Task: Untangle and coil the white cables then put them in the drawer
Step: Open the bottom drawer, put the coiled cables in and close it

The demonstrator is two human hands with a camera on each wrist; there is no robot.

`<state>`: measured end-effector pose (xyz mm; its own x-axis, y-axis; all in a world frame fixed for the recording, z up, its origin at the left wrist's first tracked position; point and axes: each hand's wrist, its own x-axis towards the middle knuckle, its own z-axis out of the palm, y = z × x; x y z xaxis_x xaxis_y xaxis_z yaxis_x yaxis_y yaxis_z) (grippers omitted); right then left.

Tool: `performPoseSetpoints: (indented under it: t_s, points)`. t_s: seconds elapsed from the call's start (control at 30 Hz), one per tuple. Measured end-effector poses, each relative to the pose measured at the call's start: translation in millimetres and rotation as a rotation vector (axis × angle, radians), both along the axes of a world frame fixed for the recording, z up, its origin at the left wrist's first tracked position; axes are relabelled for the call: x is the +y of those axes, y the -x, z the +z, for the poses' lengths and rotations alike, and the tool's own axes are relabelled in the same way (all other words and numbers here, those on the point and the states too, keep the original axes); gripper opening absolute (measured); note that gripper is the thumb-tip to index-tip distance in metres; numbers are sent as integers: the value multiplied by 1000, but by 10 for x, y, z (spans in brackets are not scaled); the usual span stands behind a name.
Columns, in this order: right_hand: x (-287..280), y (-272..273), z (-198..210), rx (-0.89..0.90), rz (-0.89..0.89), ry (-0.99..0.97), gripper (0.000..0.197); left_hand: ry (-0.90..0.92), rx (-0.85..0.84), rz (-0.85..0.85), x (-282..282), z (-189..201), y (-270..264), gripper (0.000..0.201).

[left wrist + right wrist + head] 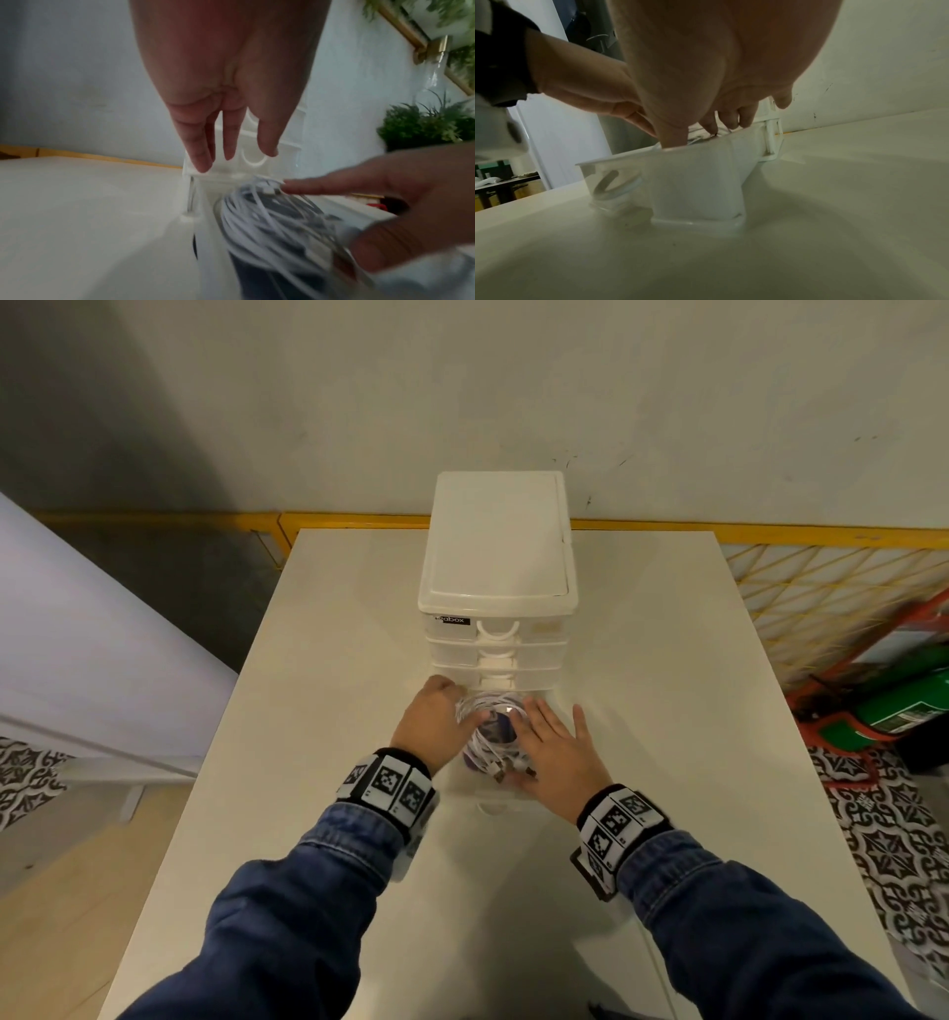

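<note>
White tabletop (318, 814) fills the near ground, and on it, nearest the person, stands the pulled-out bottom drawer (693, 176) of a small plastic drawer unit (495, 546). Coiled white cables (488, 737) lie inside that drawer, between the two hands. On one side of the coil the right hand (557, 752) lies flat, fingers straight and spread, pressing the loops down, one fingertip on a strand. On the other side the left hand (434, 719) has relaxed, fairly straight fingers, gripping nothing plainly visible, near the drawer's far corner by the unit.

To finish well, I judge both palms should flatten the coil below the rim and tuck the plugs inside before the drawer slides shut; a raised loop would likely snag.

Beyond the grip, upper drawers look closed. Hidden: the left fingertips, the drawer floor, and a dark item under the coil.
</note>
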<state>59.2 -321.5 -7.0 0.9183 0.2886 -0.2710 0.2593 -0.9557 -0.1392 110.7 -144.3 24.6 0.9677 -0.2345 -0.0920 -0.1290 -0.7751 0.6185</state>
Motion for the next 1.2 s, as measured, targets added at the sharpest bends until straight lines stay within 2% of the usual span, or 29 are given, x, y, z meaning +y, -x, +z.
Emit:
performPoseSetpoints:
  t_s: [0.07, 0.17, 0.23, 0.3, 0.4, 0.5, 0.6, 0.7, 0.93, 1.03, 1.2]
  points:
    - [-24, 22, -21, -20, 16, -14, 79, 6, -84, 72, 73, 158, -58, 29]
    - [-69, 95, -29, -79, 45, -65, 80, 40, -303, 198, 181, 402, -151, 19]
    - [-101, 156, -29, -32, 109, -75, 85, 110, -459, 277, 204, 566, -219, 15]
    - [-100, 181, -18, 3, 176, -54, 94, 148, -523, 243, 169, 685, -280, 24]
    - [-34, 110, 10, 17, 199, -33, 110, 226, -444, 124, 61, 828, -348, 46]
    - [48, 5, 39, 18, 227, -7, 115, 216, -387, 140, -54, 919, -453, 58]
    - [81, -46, 21, 49, 241, 14, 114, 141, -207, 146, -102, 873, -562, 73]
    - [68, -78, 20, 80, 231, 17, 113, 169, -118, 133, -101, 823, -608, 76]
    - [105, -311, 102, 149, 251, 74, 111, 137, -143, 125, -98, 822, -610, 76]
    - [69, -385, 110, 131, 220, 40, 105, 128, -142, 127, -101, 832, -609, 76]
    - [102, -388, 64, -12, 259, -13, 69, 123, -149, 136, -105, 838, -597, 76]
